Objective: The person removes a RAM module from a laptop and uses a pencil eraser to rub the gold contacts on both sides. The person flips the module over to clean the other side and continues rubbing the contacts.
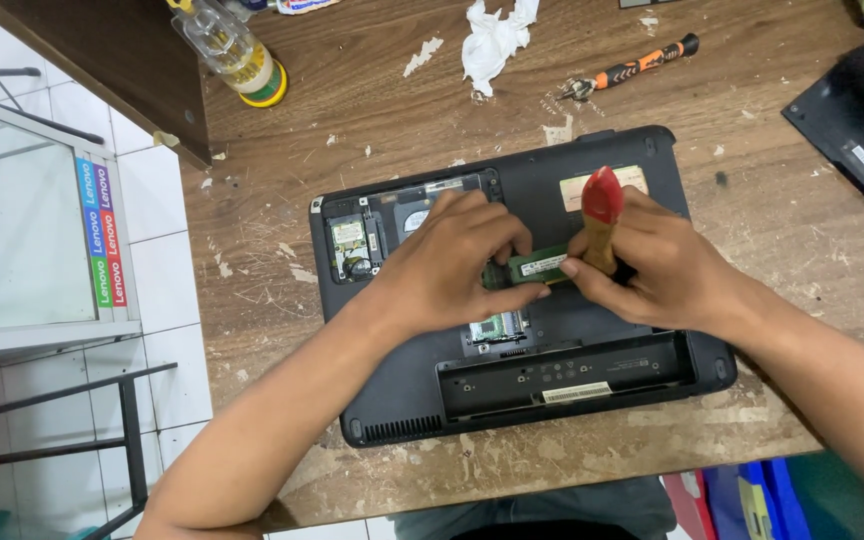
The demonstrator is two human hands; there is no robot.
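Worn wooden table carries an upturned black laptop; over its open bay both hands pinch a green memory module; left hand grips one end; right hand grips the other, also clutching a red-capped screwdriver handle; nearby lie crumpled tissue and orange-handled pliers.

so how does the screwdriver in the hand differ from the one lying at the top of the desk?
The red-capped screwdriver stands nearly upright, gripped in the right hand over the laptop; the orange-and-black screwdriver lies flat and untouched on the wooden desk. The held one has a red cap on a tan handle, its tip hidden; the other shows its whole length, handle banded orange and black. Both are hand tools.
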